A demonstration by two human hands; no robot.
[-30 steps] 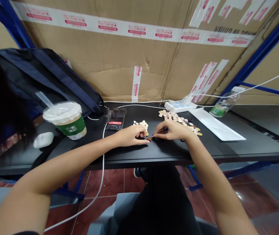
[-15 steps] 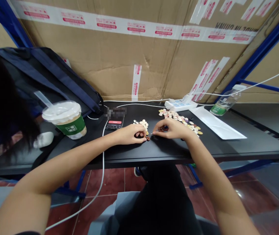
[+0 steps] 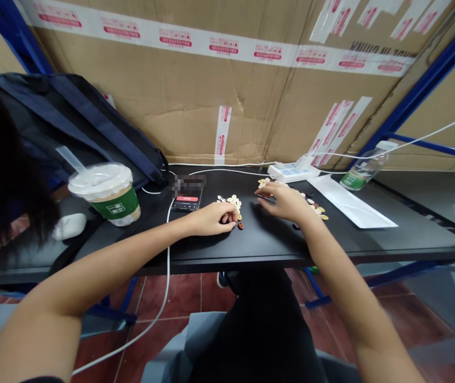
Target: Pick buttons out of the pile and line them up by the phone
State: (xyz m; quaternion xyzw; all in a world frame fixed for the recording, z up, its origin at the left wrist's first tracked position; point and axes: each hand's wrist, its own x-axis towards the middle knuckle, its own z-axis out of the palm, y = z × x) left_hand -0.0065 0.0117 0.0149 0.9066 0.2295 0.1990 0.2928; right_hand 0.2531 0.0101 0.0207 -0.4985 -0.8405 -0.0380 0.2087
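Observation:
My left hand point(image 3: 213, 218) rests on the black table point(image 3: 371, 242) with its fingers curled in, fingertips beside a small red-brown button point(image 3: 240, 225) that lies loose. Just beyond it is a small heap of cream buttons point(image 3: 231, 201). My right hand point(image 3: 287, 203) hovers farther back over a longer spread of mixed-colour buttons point(image 3: 317, 208), covering part of it. A thin dark tool point(image 3: 268, 198) shows between its thumb and fingers; I cannot make out what it is.
A lidded drink cup with a straw point(image 3: 108, 198), a white earbud case point(image 3: 69, 226) and a dark backpack point(image 3: 72, 122) stand at the left. A phone point(image 3: 187, 203) with a white cable, a power strip point(image 3: 293, 171), a white sheet point(image 3: 351, 202) and a lying bottle point(image 3: 365, 167) sit behind. Cardboard boxes form the back wall.
My right hand has pulled away from my left hand, moving back and right over the button spread. The red-brown button now lies free on the table. My left hand has stayed put.

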